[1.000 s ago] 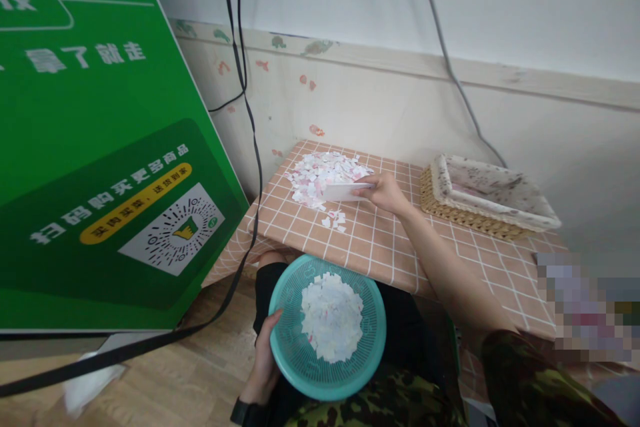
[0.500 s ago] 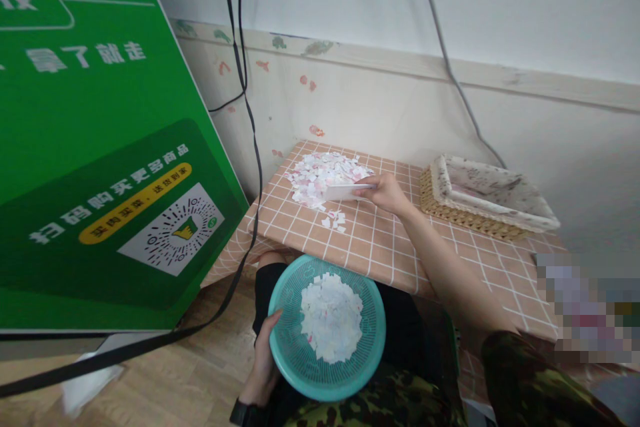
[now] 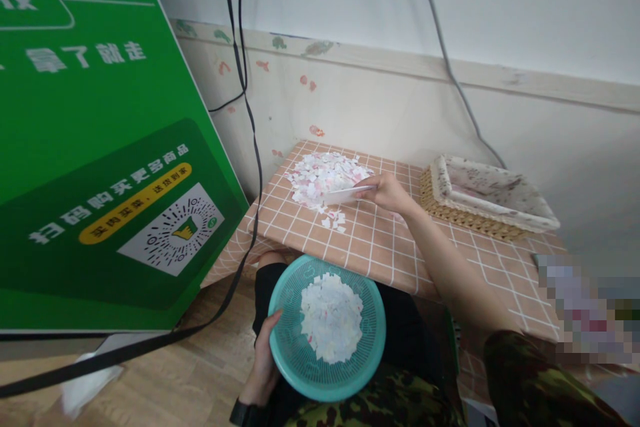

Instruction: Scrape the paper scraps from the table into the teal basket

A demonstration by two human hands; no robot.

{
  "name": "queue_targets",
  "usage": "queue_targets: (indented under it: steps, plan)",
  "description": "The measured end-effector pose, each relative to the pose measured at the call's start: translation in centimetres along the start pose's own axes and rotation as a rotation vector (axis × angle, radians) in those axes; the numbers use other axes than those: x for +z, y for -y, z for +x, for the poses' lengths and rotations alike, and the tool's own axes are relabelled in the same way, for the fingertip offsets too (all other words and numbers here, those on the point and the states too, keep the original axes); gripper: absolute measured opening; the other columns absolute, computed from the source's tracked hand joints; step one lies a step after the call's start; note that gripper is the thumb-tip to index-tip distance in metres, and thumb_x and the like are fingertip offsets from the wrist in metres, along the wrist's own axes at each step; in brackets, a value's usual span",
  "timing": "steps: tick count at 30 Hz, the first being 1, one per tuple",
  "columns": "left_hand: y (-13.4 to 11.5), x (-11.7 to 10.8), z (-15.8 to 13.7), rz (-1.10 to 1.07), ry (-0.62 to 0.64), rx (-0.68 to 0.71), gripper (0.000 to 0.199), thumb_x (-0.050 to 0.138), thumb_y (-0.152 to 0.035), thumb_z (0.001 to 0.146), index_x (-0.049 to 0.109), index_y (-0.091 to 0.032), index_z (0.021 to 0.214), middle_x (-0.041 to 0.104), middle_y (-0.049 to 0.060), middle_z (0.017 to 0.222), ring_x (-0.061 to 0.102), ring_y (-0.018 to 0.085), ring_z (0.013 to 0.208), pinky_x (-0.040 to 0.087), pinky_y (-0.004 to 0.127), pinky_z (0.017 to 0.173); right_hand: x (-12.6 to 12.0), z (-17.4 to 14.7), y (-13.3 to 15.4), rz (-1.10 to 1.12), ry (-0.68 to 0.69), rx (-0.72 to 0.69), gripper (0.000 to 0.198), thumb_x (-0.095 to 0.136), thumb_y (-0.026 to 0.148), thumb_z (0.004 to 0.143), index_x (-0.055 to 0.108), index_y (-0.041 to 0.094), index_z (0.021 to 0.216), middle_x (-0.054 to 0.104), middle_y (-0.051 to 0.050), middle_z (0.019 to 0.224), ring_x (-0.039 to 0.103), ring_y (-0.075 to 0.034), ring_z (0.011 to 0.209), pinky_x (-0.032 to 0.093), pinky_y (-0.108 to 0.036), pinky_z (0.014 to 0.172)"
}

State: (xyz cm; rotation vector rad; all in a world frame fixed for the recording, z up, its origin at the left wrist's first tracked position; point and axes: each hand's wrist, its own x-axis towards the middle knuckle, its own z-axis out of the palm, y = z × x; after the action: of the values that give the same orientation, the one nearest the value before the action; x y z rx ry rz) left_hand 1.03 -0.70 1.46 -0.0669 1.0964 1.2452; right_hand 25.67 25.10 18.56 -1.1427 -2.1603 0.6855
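My left hand [image 3: 266,352] grips the left rim of a round teal plastic colander [image 3: 376,353], which sits over my lap. A heap of small white paper scraps [image 3: 332,317] lies in its middle. Over the table, my right hand [image 3: 389,193] is closed on a flat white card [image 3: 341,196], thumb and fingers pinching its right end. The card's lower edge is at the front of a loose pile of white and pinkish paper pieces [image 3: 315,173]. A few stray scraps [image 3: 334,221] lie on the cloth just in front of the pile.
A checked brown tablecloth [image 3: 380,247] covers the table. At its back right stands a wicker basket [image 3: 475,217] with a patterned lining. A green sign panel [image 3: 100,113] rises on the left, and a black strap [image 3: 256,180] hangs beside the table. The lower right is pixelated.
The card in my right hand has tilted and shifted slightly left, against the pile. My left hand and the colander have stayed in place.
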Motion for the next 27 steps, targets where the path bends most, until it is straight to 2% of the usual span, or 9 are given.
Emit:
queue_targets:
  steps: [6, 13, 19, 27]
  plan:
    - [0.1, -0.1, 0.2, -0.014, -0.019, -0.021, 0.024, 0.069, -0.030, 0.065, 0.072, -0.011, 0.080, 0.074, 0.009, 0.078, 0.067, 0.025, 0.069, 0.052, 0.038, 0.071, 0.5, 0.0, -0.2, 0.019, -0.005, -0.046, 0.012, 0.067, 0.026, 0.071, 0.073, 0.021, 0.080, 0.072, -0.001, 0.077, 0.063, -0.017, 0.071, 0.049, -0.030, 0.067]
    - [0.1, -0.2, 0.4, -0.010, -0.043, -0.004, 0.027, 0.070, -0.031, 0.062, 0.072, -0.010, 0.080, 0.074, 0.009, 0.077, 0.066, 0.026, 0.069, 0.052, 0.040, 0.069, 1.0, -0.1, -0.3, 0.067, 0.026, -0.086, 0.014, 0.065, 0.027, 0.072, 0.073, 0.018, 0.079, 0.072, -0.002, 0.076, 0.063, -0.016, 0.068, 0.049, -0.029, 0.065]
    - [0.2, -0.4, 0.5, -0.014, -0.014, 0.007, 0.025, 0.069, -0.030, 0.064, 0.072, -0.010, 0.078, 0.073, 0.008, 0.072, 0.065, 0.023, 0.063, 0.052, 0.037, 0.067, 0.9, -0.1, 0.2, 0.103, 0.052, -0.088, 0.014, 0.066, 0.027, 0.071, 0.073, 0.018, 0.081, 0.072, -0.002, 0.077, 0.064, -0.016, 0.070, 0.049, -0.028, 0.066]
    - [0.1, -0.3, 0.5, -0.013, -0.018, 0.004, 0.024, 0.069, -0.029, 0.064, 0.072, -0.010, 0.078, 0.073, 0.009, 0.073, 0.066, 0.023, 0.065, 0.051, 0.036, 0.069, 1.8, -0.2, 2.0, 0.109, 0.166, -0.103, 0.017, 0.063, 0.021, 0.074, 0.072, 0.017, 0.088, 0.072, -0.003, 0.080, 0.064, -0.015, 0.073, 0.048, -0.026, 0.068]
